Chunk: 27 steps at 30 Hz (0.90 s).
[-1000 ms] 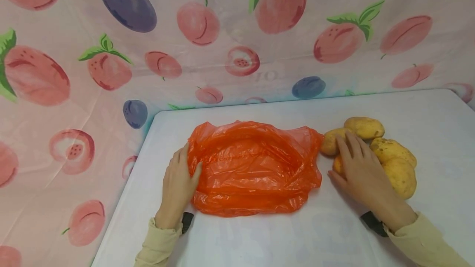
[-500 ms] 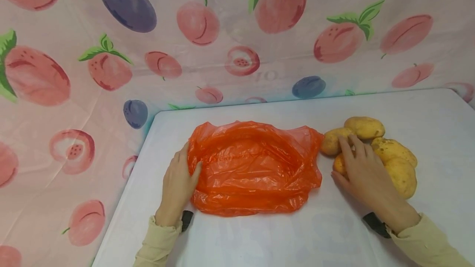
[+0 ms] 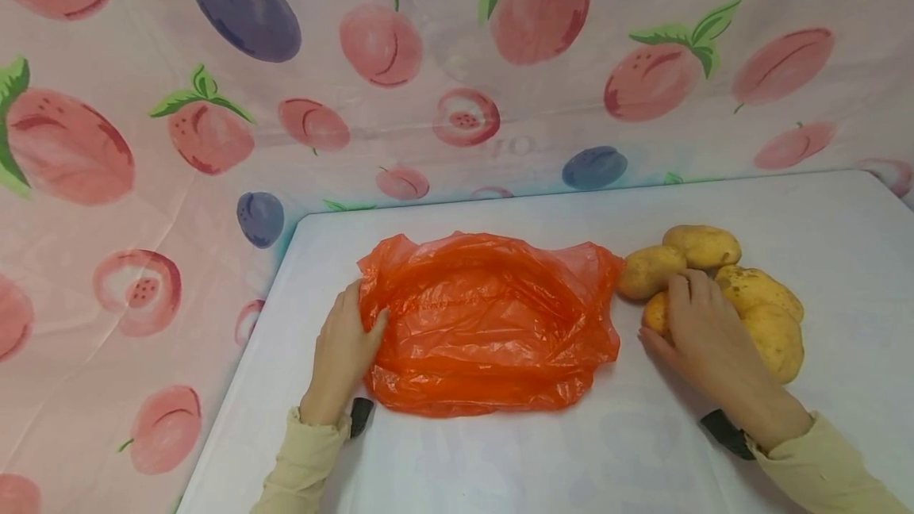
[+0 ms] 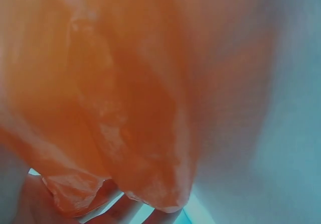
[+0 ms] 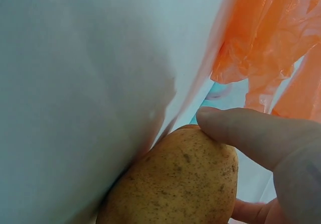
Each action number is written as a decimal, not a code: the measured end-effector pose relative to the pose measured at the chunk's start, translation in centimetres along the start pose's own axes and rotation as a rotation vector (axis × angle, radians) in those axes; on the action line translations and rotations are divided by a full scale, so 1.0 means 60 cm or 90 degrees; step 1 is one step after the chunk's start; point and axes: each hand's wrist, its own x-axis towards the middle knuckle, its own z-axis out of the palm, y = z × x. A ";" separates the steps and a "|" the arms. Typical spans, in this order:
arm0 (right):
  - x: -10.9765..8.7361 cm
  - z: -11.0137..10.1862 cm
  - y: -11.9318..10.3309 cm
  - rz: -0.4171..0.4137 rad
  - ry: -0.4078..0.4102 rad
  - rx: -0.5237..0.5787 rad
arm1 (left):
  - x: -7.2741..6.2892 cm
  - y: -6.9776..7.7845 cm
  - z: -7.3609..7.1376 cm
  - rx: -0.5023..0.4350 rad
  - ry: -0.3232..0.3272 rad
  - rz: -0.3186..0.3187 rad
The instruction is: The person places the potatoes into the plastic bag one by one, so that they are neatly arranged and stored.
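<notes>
Potato (image 5: 180, 184) in the right hand (image 3: 710, 331): sits on the left side of the pile, just right of the orange bag (image 3: 485, 331). In the head view most of it is hidden under that hand, so can't call its long axis. Right wrist view: thumb laid on one side, a finger showing past the other, so I read it as gripped. Can't tell if it bears on the table (image 3: 500, 470) or is slightly up.

Key geometry: bag is straight left of the potato, narrow strip of table between them. Bag's long axis runs left-right, so its right end faces the pile. Right hand is the nearer one by far; left hand (image 3: 346, 347) is at the opposite end of the bag, well apart from the pile.

Left hand: thumb over the film, fingers at the outside of the left edge. Left wrist view shows film in front of the fingers, blurred; can't tell whether it pinches.

Watch item: far-left potato (image 3: 651, 270) lies just beyond the gripped one, at or touching the bag's right edge. My judgement: a low leftward path could snag film there; some height would clear it.
</notes>
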 end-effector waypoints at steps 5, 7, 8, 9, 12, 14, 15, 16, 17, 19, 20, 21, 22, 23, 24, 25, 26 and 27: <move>-0.003 -0.003 0.002 -0.012 -0.001 -0.004 | 0.004 -0.001 0.001 -0.004 -0.014 -0.010; -0.002 -0.004 0.002 -0.005 -0.014 -0.004 | 0.006 -0.003 0.001 -0.007 -0.021 -0.016; -0.001 -0.005 0.002 0.000 -0.021 -0.003 | 0.008 -0.004 0.001 -0.008 -0.025 -0.018; 0.000 -0.006 0.002 0.005 -0.029 -0.001 | 0.009 -0.004 0.001 -0.011 -0.029 -0.020; 0.002 -0.009 0.002 0.015 -0.040 0.005 | 0.013 -0.005 0.000 -0.018 -0.037 -0.026; 0.003 -0.009 0.003 0.017 -0.041 0.013 | 0.015 -0.005 0.000 -0.022 -0.042 -0.032; 0.003 -0.009 0.004 0.017 -0.041 0.015 | 0.015 -0.006 -0.001 -0.023 -0.044 -0.035; 0.003 -0.009 0.005 0.016 -0.040 0.017 | 0.016 -0.006 -0.001 -0.024 -0.046 -0.037; 0.003 -0.009 0.005 0.015 -0.039 0.020 | 0.016 -0.007 -0.001 -0.025 -0.048 -0.039; 0.003 -0.008 0.006 0.012 -0.036 0.024 | 0.016 -0.007 -0.002 -0.026 -0.052 -0.042; 0.004 -0.008 0.007 0.009 -0.033 0.025 | 0.016 -0.008 -0.002 -0.026 -0.054 -0.044; 0.004 -0.009 0.007 0.005 -0.030 0.027 | 0.016 -0.008 -0.003 -0.027 -0.055 -0.044; 0.005 -0.010 0.007 0.002 -0.027 0.027 | 0.017 -0.008 -0.005 -0.027 -0.056 -0.045; 0.005 -0.011 0.006 0.000 -0.027 0.030 | 0.017 -0.008 -0.006 -0.027 -0.057 -0.044; 0.006 -0.012 0.006 -0.002 -0.026 0.031 | 0.017 -0.008 -0.007 -0.029 -0.058 -0.046; 0.007 -0.013 0.006 -0.003 -0.025 0.032 | 0.017 -0.008 -0.008 -0.030 -0.060 -0.048; 0.007 -0.015 0.005 -0.002 -0.027 0.032 | 0.018 -0.007 -0.009 -0.031 -0.061 -0.048; 0.008 -0.016 0.005 -0.001 -0.030 0.034 | 0.018 -0.007 -0.009 -0.033 -0.064 -0.048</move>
